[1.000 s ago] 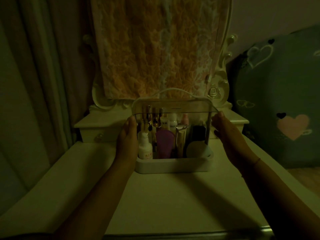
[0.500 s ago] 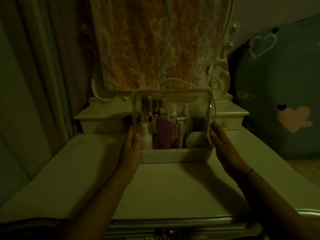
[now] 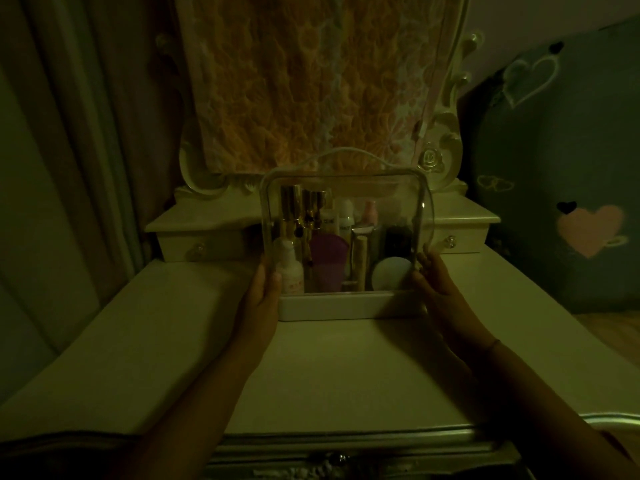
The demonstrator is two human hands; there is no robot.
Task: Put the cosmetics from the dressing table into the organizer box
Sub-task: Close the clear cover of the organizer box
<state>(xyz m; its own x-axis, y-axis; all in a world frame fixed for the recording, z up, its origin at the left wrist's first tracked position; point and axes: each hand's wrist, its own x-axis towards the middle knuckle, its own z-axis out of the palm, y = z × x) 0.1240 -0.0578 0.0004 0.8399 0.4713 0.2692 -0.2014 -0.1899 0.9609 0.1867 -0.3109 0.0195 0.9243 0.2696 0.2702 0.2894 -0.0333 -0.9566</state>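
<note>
Room is v. dark w/ a green tint, so I can't see much color. A long curtain [image 3: 69,150] hangs on the left. In front of me is a pale dressing table [image 3: 166,341] w/ a smooth top. At its back are two little drawers w/ round knobs [image 3: 199,249], one on each side. Behind them stands a curly carved mirror frame [image 3: 446,133], and an orange flowery cloth [image 3: 311,81] hangs over it. On the right is a big dark bedding thing w/ hearts [image 3: 571,202]. A bit of wood floor [image 3: 609,327] shows below it. Plain wall [image 3: 554,12] top right.
</note>
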